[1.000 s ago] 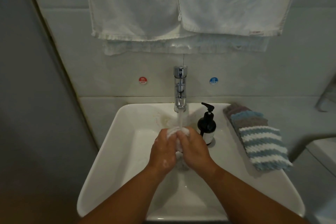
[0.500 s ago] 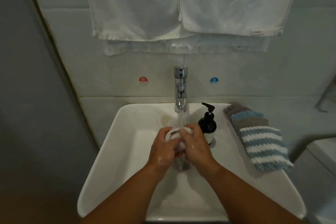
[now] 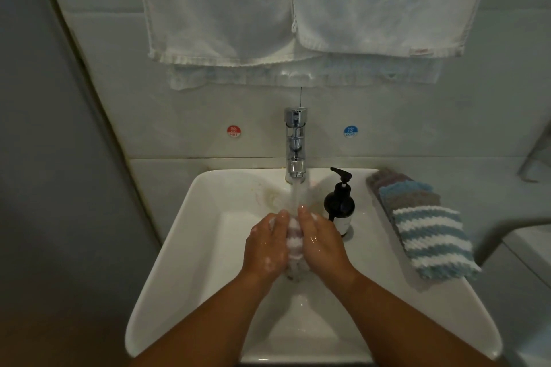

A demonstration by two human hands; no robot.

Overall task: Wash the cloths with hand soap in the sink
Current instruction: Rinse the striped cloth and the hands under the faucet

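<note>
A small striped cloth (image 3: 294,238), white and pale purple, is squeezed between my two hands over the white sink (image 3: 190,250). My left hand (image 3: 266,244) grips it from the left, soap suds on its back. My right hand (image 3: 321,240) grips it from the right. Water runs from the chrome tap (image 3: 295,143) onto the cloth and my fingertips. A black pump bottle of hand soap (image 3: 340,202) stands on the sink's rim just right of my right hand. Most of the cloth is hidden by my fingers.
A stack of folded knitted cloths (image 3: 426,226), blue, white and grey, lies on the sink's right rim. Two white towels (image 3: 298,6) hang on the wall above the tap. Red hot (image 3: 234,131) and blue cold (image 3: 350,131) stickers flank the tap.
My hands have rubbed the cloth under the stream: they drew a little apart, so the striped cloth now shows between them, and both hands have shifted slightly.
</note>
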